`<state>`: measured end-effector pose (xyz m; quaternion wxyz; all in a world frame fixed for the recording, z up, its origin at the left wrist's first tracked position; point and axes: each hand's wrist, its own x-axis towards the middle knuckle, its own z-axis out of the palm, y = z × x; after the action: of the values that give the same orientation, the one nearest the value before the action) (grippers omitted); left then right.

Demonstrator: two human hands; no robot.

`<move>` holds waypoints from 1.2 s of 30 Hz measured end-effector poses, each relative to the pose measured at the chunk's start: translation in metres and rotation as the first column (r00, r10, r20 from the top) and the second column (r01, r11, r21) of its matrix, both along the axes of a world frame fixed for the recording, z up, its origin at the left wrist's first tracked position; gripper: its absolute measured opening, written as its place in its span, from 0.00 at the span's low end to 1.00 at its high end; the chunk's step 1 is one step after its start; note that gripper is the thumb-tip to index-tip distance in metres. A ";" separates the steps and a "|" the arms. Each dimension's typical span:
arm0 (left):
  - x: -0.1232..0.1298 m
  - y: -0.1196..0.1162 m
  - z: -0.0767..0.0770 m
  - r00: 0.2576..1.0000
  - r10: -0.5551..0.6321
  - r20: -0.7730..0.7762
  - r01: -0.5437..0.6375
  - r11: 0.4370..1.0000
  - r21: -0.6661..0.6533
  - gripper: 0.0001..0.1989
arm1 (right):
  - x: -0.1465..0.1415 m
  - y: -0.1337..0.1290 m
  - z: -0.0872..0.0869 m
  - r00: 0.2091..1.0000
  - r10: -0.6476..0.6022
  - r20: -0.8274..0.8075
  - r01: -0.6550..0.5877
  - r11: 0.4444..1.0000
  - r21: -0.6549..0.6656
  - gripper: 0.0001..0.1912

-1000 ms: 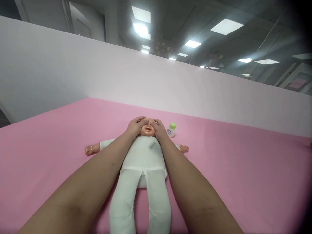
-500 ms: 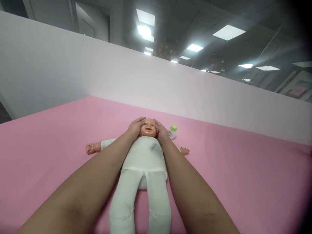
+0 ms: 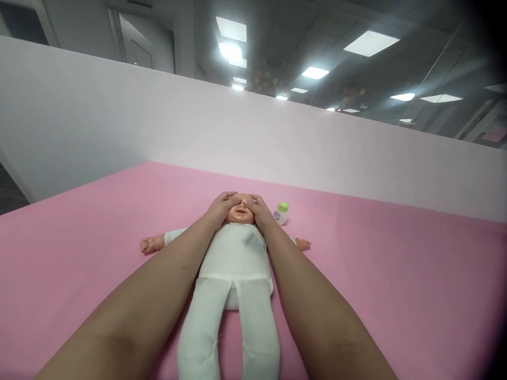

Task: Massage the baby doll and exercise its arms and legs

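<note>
A baby doll [image 3: 233, 253] in a white cloth body lies on its back on the pink surface, head at the far end and arms spread wide. My left hand [image 3: 222, 208] cups the left side of its head, fingers wrapped round it. On the other side, my right hand [image 3: 261, 209] curves round the head in the same way. Both thumbs rest across the doll's eyes, hiding them; its nose, mouth and chin show between my palms. My forearms pass over the doll's arms.
A small bottle with a green cap [image 3: 281, 213] stands just right of my right hand. The pink surface [image 3: 376, 264] ends at a low white wall [image 3: 253, 132] behind the doll. Beyond the wall are a door and ceiling lights.
Both thumbs have moved inward from the sides of the doll's face onto its eyes. My hands still hold its head in the same place; the view has shifted slightly.
</note>
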<state>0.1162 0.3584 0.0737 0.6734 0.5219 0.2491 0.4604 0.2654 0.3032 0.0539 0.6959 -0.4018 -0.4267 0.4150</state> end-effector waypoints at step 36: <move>0.005 0.010 -0.010 0.998 0.030 0.052 -0.028 0.999 -0.032 0.22 | 0.005 -0.001 -0.003 0.972 0.066 -0.224 -0.078 0.996 -0.045 0.29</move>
<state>0.1209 0.3680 0.0640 0.6810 0.4956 0.2462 0.4797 0.2707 0.3019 0.0511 0.7126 -0.3557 -0.3493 0.4937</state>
